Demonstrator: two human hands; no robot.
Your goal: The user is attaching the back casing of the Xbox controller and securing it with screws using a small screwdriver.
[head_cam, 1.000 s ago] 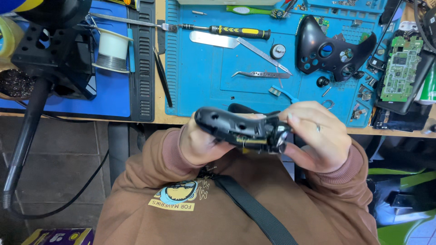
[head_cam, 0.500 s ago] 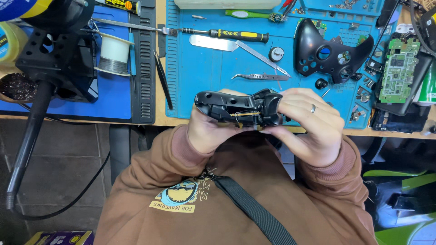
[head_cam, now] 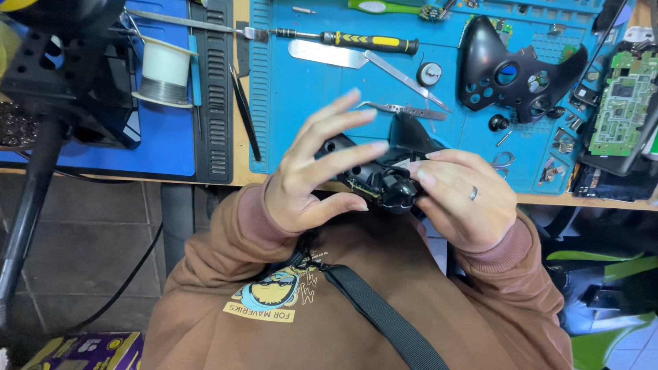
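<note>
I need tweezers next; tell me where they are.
The tweezers lie on the blue mat, just beyond the hands, below the metal spatula.

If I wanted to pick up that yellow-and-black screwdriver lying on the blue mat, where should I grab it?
Probably by the yellow-and-black handle of the screwdriver, coming straight down from above. It lies flat across the blue mat, its thick handle to the right and its thin shaft pointing left. The metal spatula lies close beside it, so pinch the handle across its width.

Black controller shell [head_cam: 384, 179], blue work mat [head_cam: 308, 103], yellow-and-black striped screwdriver [head_cam: 363, 42], green circuit board [head_cam: 620, 103], brown sleeves [head_cam: 226, 240]
</note>
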